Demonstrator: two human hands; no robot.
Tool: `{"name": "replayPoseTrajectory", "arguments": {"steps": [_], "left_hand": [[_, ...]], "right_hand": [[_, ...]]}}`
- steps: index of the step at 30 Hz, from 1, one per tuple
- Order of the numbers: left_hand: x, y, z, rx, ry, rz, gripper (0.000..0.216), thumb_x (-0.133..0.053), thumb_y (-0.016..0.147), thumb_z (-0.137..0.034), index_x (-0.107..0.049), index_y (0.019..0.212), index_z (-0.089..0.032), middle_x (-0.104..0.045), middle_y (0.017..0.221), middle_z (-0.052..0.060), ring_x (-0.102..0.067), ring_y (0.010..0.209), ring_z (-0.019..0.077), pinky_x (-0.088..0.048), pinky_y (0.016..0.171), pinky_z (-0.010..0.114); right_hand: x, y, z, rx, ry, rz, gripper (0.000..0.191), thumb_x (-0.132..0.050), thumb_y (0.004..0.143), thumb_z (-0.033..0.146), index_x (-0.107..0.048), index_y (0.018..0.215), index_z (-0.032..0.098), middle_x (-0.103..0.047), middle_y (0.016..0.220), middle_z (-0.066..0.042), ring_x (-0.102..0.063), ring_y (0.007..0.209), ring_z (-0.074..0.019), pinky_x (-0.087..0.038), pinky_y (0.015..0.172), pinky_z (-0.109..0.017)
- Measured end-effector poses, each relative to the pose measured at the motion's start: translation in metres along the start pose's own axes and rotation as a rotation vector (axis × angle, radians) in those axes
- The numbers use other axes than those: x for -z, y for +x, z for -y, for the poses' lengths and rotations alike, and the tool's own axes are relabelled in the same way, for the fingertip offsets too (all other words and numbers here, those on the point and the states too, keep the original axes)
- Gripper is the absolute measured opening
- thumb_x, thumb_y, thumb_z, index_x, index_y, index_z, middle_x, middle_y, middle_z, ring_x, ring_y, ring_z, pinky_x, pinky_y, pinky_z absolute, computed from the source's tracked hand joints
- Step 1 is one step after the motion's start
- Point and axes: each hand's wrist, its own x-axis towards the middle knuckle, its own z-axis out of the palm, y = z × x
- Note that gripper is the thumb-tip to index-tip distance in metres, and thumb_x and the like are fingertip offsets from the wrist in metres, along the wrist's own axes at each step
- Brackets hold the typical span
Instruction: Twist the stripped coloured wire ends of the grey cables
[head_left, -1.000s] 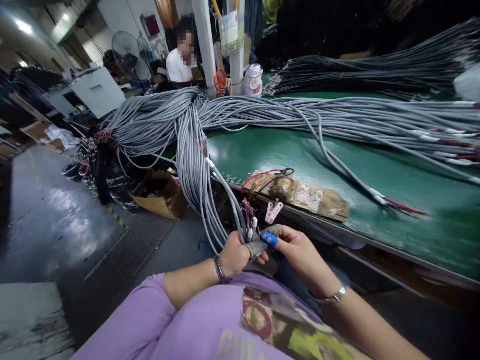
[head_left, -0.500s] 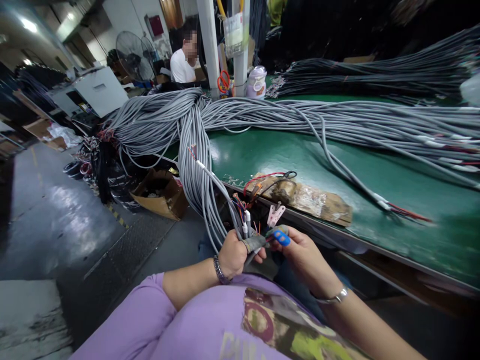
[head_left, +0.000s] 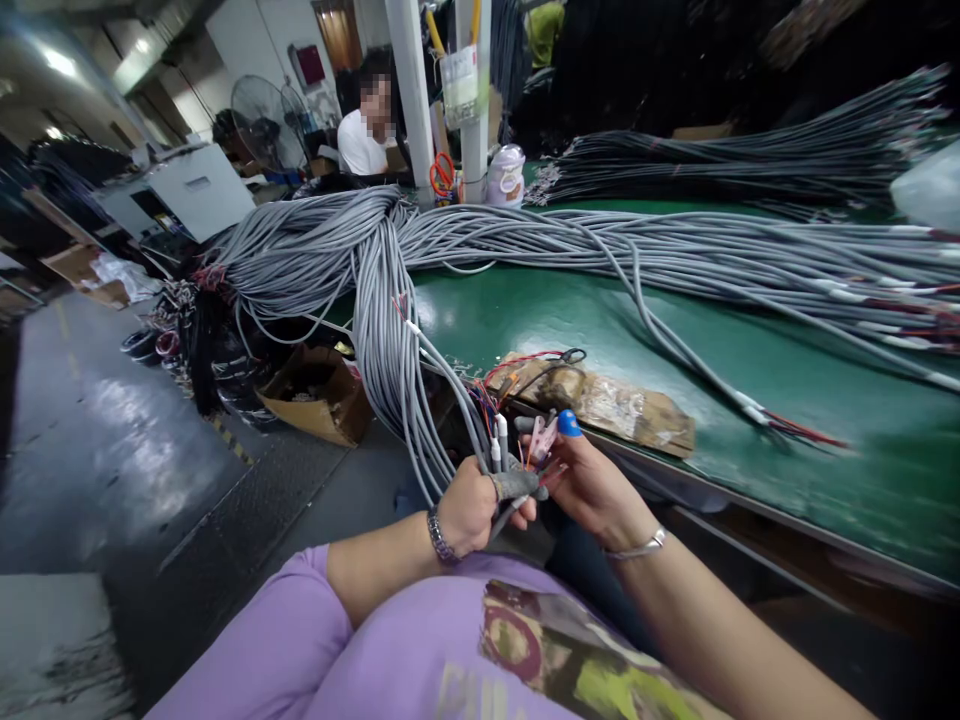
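My left hand (head_left: 471, 505) is closed around the ends of several grey cables (head_left: 427, 420), with a grey cover on its thumb. White-banded cable ends and thin coloured wires (head_left: 486, 398) stand up above that fist. Fine wires stick out by its thumb tip. My right hand (head_left: 596, 485), with a blue wrap on the thumb and a grey cover on a finger, grips a pink clip (head_left: 542, 440) at the table edge. The clip's jaws are partly hidden by the fingers.
A worn wooden board (head_left: 619, 405) with red and black leads lies along the edge of the green table (head_left: 510, 310). Long grey cable bundles (head_left: 675, 240) cross the table. A cardboard box (head_left: 319, 395) sits below at left. One person (head_left: 361, 140) sits farther back.
My right hand has moved up from the wires beside my left thumb to the pink clip, its fingers now around it. My left hand keeps its hold on the cables. The view shifted slightly.
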Motion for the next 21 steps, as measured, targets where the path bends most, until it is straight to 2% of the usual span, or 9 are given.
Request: {"name": "replayPoseTrajectory", "arguments": {"steps": [5,12,16,21], "left_hand": [[0.0018,-0.0008,0.0007,-0.007,-0.015,0.044,0.037,-0.078,0.058,-0.043,-0.058,0.061,-0.012,-0.058,0.049,0.002,-0.05,0.039,0.0092,-0.038,0.039,0.021],[-0.0006,0.0059,0.0003,0.029,0.034,0.013,0.033,-0.075,0.055,-0.04,-0.06,0.06,-0.012,-0.056,0.047,0.002,-0.047,0.038,0.0087,-0.036,0.038,0.021],[-0.0003,0.0075,0.0028,0.042,0.062,0.011,0.033,-0.074,0.056,-0.041,-0.06,0.06,-0.012,-0.055,0.047,0.002,-0.047,0.039,0.0084,-0.036,0.038,0.021],[0.0007,0.0057,0.0035,0.031,0.062,0.003,0.036,-0.076,0.056,-0.044,-0.059,0.059,-0.012,-0.056,0.046,0.002,-0.048,0.039,0.009,-0.037,0.038,0.021]], "right_hand": [[-0.0003,-0.0021,0.0007,-0.004,0.027,0.011,0.042,-0.068,0.073,0.06,-0.069,0.073,0.019,-0.067,0.065,-0.003,-0.058,0.056,-0.0151,-0.047,0.056,-0.029],[-0.0008,0.0,-0.0002,0.014,0.015,-0.002,0.042,-0.07,0.071,0.06,-0.069,0.072,0.018,-0.067,0.062,-0.003,-0.059,0.053,-0.0163,-0.047,0.051,-0.029],[-0.0027,0.0005,-0.0004,0.01,-0.042,0.035,0.046,-0.066,0.072,0.064,-0.068,0.071,0.018,-0.067,0.06,-0.005,-0.057,0.049,-0.0177,-0.044,0.047,-0.031],[-0.0039,-0.0021,-0.0021,0.045,-0.03,0.039,0.048,-0.065,0.07,0.068,-0.065,0.068,0.02,-0.064,0.061,-0.002,-0.055,0.05,-0.0162,-0.045,0.05,-0.03]]}}
